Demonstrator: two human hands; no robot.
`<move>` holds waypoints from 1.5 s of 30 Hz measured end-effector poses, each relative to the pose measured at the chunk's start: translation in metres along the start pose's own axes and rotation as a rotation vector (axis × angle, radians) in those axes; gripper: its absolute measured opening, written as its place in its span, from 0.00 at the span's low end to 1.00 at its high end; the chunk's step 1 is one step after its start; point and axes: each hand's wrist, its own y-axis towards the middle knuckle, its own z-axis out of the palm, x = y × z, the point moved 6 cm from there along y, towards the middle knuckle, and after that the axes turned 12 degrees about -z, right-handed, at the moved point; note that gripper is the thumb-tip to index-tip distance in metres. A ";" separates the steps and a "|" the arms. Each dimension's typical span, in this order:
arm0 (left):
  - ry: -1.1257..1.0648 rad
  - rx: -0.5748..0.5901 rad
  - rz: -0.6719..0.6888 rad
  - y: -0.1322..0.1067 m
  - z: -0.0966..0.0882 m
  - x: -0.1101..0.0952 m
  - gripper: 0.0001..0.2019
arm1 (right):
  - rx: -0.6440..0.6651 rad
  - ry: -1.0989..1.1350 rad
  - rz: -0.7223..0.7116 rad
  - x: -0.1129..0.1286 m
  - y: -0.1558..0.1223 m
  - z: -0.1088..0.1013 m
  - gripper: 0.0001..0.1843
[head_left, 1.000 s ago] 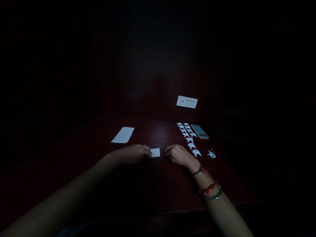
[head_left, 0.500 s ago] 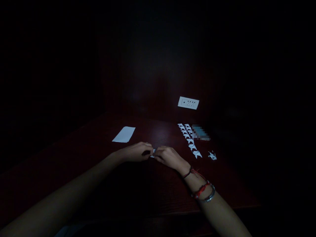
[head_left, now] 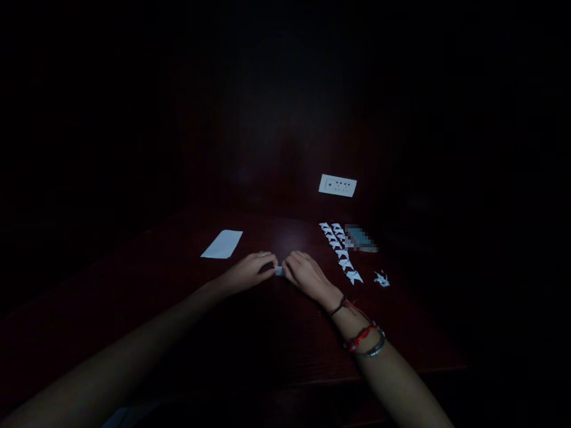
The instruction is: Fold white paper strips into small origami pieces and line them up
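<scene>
A small piece of white paper [head_left: 279,271] shows between my two hands over the dark red table. My left hand [head_left: 254,267], with a ring on one finger, pinches its left end. At the right end my right hand [head_left: 306,274] has its fingers closed on the same piece. Only the middle of the paper is visible; the fingers cover its ends, and any folds are too dim to make out. Bracelets circle my right wrist.
White paper sheets [head_left: 222,244] lie to the left. On the right are two rows of folded paper pieces [head_left: 342,259], a blurred-out flat bluish object [head_left: 361,238] and a small heap of paper scraps [head_left: 382,279]. A socket panel [head_left: 338,185] is on the back wall.
My hands have moved slightly apart and a little up, and more of the small paper shows between them. The whole view has shifted slightly.
</scene>
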 end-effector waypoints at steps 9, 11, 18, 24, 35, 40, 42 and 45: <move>0.009 -0.173 -0.003 -0.002 -0.017 -0.010 0.08 | -0.130 0.231 0.108 -0.004 -0.002 -0.010 0.07; -0.011 -0.191 0.000 -0.003 -0.019 -0.013 0.07 | -0.132 0.243 0.115 -0.004 -0.002 -0.011 0.07; -0.053 -0.203 0.018 -0.005 -0.017 -0.017 0.05 | -0.117 0.286 0.087 0.000 0.000 -0.010 0.06; -0.081 -0.201 0.051 -0.005 -0.018 -0.019 0.05 | -0.115 0.307 0.098 -0.002 0.000 -0.011 0.06; -0.114 -0.307 -0.009 -0.005 -0.038 -0.007 0.05 | -0.115 0.354 0.141 -0.035 -0.022 -0.020 0.05; -0.067 -0.313 -0.013 -0.008 -0.037 0.005 0.05 | -0.212 0.344 0.257 -0.051 -0.035 -0.024 0.07; -0.060 -0.257 0.038 -0.008 -0.028 -0.001 0.06 | -0.180 0.394 0.214 -0.041 -0.029 -0.020 0.09; -0.065 -0.134 0.113 -0.008 -0.014 -0.014 0.06 | -0.042 0.470 0.085 -0.022 -0.019 -0.008 0.13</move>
